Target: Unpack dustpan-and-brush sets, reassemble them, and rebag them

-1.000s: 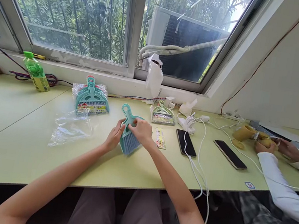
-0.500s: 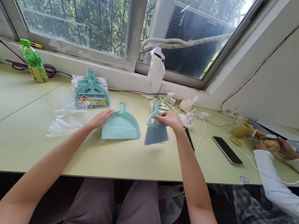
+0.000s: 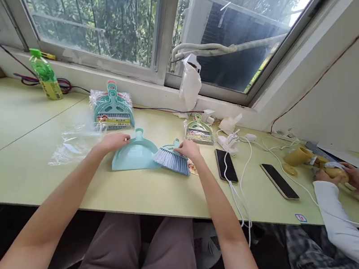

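Note:
A light teal dustpan [image 3: 137, 154] lies on the table in front of me, its hanging loop pointing at the window. My left hand [image 3: 114, 142] grips its left rim, fingers closed. Just to the right, my right hand [image 3: 189, 149] is closed on a small hand brush [image 3: 172, 160] with a teal handle and grey-blue bristles. The brush is tilted, its left bristles at the dustpan's right edge. Under the right hand a colourful paper label [image 3: 192, 167] shows in part. Left of the dustpan lies a crumpled clear plastic bag [image 3: 73, 147].
Packaged dustpan sets [image 3: 114, 108] stand at the back left, and a smaller green set [image 3: 200, 129] at the back. A green bottle [image 3: 48, 76] is far left. Two phones [image 3: 226, 165], a power strip [image 3: 227, 143] and white cables lie right. A co-worker's hands [image 3: 333, 175] hold something yellowish.
My right hand has brought the brush left and laid it lower against the dustpan, its bristles now spread sideways. The dustpan has shifted slightly left and nearer with my left hand.

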Available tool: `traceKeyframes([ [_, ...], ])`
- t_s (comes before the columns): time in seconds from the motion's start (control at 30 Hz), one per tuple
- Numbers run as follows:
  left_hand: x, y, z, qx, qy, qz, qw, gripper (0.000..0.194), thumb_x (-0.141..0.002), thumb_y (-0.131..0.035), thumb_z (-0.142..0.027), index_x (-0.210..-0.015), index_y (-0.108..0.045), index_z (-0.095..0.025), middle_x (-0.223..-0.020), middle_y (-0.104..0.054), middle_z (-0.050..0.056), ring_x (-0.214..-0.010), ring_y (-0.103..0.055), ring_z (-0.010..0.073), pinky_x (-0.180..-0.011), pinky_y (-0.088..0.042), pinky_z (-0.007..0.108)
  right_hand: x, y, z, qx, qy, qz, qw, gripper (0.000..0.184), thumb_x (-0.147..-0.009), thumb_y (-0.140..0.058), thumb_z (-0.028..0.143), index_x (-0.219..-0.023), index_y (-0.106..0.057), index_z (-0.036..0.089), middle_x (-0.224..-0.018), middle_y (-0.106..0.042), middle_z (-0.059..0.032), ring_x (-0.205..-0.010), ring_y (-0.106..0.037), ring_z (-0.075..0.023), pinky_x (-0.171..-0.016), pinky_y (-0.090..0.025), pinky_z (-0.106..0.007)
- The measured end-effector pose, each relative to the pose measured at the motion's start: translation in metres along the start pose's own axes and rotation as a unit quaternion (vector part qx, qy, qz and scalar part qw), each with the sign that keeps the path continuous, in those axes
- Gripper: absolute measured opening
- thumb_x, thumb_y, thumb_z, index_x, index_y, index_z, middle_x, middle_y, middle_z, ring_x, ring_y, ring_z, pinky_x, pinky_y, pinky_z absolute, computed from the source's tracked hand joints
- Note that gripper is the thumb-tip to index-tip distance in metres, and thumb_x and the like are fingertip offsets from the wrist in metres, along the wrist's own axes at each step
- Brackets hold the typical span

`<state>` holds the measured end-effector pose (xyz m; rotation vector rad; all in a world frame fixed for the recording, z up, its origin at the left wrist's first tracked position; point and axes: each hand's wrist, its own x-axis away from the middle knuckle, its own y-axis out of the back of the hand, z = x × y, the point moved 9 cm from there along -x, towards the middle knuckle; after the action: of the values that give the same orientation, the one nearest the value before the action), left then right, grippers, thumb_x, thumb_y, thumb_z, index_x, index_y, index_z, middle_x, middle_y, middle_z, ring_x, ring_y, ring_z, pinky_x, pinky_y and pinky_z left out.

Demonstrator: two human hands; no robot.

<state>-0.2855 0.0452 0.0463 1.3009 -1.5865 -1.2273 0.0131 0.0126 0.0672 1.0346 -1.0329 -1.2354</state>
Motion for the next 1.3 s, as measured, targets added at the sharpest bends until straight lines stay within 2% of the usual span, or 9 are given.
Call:
traceKeyframes([
  [0.13, 0.002, 0.001, 0.004, -0.039, 0.008, 0.017, 0.999, 0.024, -0.084, -0.050, -0.033, -0.093, -0.070, -0.022, -0.102, -0.068, 0.009, -0.093, -0.061, 0.0288, -0.073, -0.042, 0.030, 0.021, 0.009, -0.020, 0.002, 0.019, -0.066, 0.998, 0.025, -0.080, -0.063, 0.041, -0.098, -0.073, 0.027, -0.089, -0.073, -0.0022, -0.085, -0.064, -0.0181, -0.068, -0.040, -0.025],
  [0.23, 0.007, 0.000, 0.002, -0.070, 0.007, 0.032, 0.997, 0.031, -0.089, -0.043, -0.036, -0.104, -0.067, -0.024, -0.109, -0.064, 0.010, -0.099, -0.060, 0.0274, -0.076, -0.043, 0.031, 0.046, 0.013, -0.068, -0.030, -0.058, -0.122, 0.990, 0.034, -0.091, -0.044, 0.046, -0.108, -0.069, 0.030, -0.102, -0.072, -0.0011, -0.094, -0.064, -0.0191, -0.076, -0.044, -0.027],
  [0.3, 0.010, 0.000, -0.004, -0.076, -0.004, 0.028, 0.997, 0.035, -0.092, -0.037, -0.040, -0.110, -0.063, -0.025, -0.113, -0.062, 0.010, -0.104, -0.059, 0.0263, -0.081, -0.044, 0.032, 0.061, 0.010, -0.107, -0.022, -0.101, -0.143, 0.984, 0.039, -0.092, -0.039, 0.045, -0.116, -0.066, 0.029, -0.120, -0.065, -0.0037, -0.109, -0.059, -0.0226, -0.087, -0.045, -0.031],
  [0.4, 0.013, 0.003, -0.010, -0.063, -0.001, -0.010, 0.998, 0.044, -0.094, -0.029, -0.050, -0.117, -0.059, -0.027, -0.117, -0.060, 0.009, -0.113, -0.056, 0.0253, -0.089, -0.043, 0.033, 0.077, 0.000, -0.158, 0.012, -0.108, -0.151, 0.983, 0.056, -0.091, -0.041, 0.047, -0.141, -0.043, 0.020, -0.145, -0.045, -0.0110, -0.130, -0.043, -0.0280, -0.103, -0.038, -0.038],
  [0.47, 0.013, 0.003, -0.012, -0.056, 0.004, -0.037, 0.998, 0.047, -0.095, -0.026, -0.053, -0.118, -0.058, -0.027, -0.119, -0.059, 0.009, -0.117, -0.054, 0.0248, -0.093, -0.041, 0.034, 0.083, -0.006, -0.187, 0.027, -0.124, -0.144, 0.981, 0.065, -0.092, -0.039, 0.051, -0.146, -0.033, 0.015, -0.152, -0.034, -0.0146, -0.136, -0.035, -0.0296, -0.109, -0.032, -0.041],
  [0.57, 0.010, 0.001, -0.011, -0.070, 0.001, -0.058, 0.996, 0.047, -0.096, -0.025, -0.052, -0.115, -0.059, -0.026, -0.119, -0.059, 0.010, -0.117, -0.053, 0.0251, -0.095, -0.040, 0.036, 0.090, -0.008, -0.217, 0.035, -0.175, -0.133, 0.975, 0.075, -0.090, -0.035, 0.058, -0.147, -0.027, 0.009, -0.151, -0.033, -0.0201, -0.138, -0.032, -0.0320, -0.110, -0.029, -0.044],
  [0.8, 0.009, -0.003, -0.013, -0.099, -0.014, -0.077, 0.992, 0.046, -0.096, -0.030, -0.049, -0.115, -0.062, -0.021, -0.116, -0.058, 0.012, -0.113, -0.054, 0.0258, -0.095, -0.040, 0.035, 0.089, -0.002, -0.226, 0.044, -0.221, -0.075, 0.971, 0.083, -0.079, -0.053, 0.058, -0.144, -0.031, 0.011, -0.132, -0.052, -0.0242, -0.121, -0.050, -0.0376, -0.096, -0.040, -0.048],
  [1.0, 0.012, -0.002, -0.018, -0.118, -0.015, -0.083, 0.989, 0.045, -0.095, -0.033, -0.048, -0.117, -0.061, -0.020, -0.114, -0.057, 0.012, -0.110, -0.054, 0.0263, -0.093, -0.040, 0.035, 0.088, 0.004, -0.225, -0.004, -0.199, -0.144, 0.969, 0.091, -0.072, -0.060, 0.061, -0.143, -0.031, 0.012, -0.125, -0.055, -0.0239, -0.117, -0.052, -0.0370, -0.090, -0.043, -0.045],
  [1.3, 0.013, -0.002, -0.018, -0.101, -0.011, -0.079, 0.992, 0.044, -0.095, -0.035, -0.048, -0.117, -0.061, -0.020, -0.116, -0.056, 0.012, -0.112, -0.054, 0.0270, -0.092, -0.041, 0.036, 0.115, 0.007, -0.188, -0.032, -0.152, -0.181, 0.971, 0.061, -0.066, -0.065, 0.058, -0.113, -0.049, 0.022, -0.109, -0.065, -0.0110, -0.102, -0.060, -0.0301, -0.080, -0.045, -0.038],
])
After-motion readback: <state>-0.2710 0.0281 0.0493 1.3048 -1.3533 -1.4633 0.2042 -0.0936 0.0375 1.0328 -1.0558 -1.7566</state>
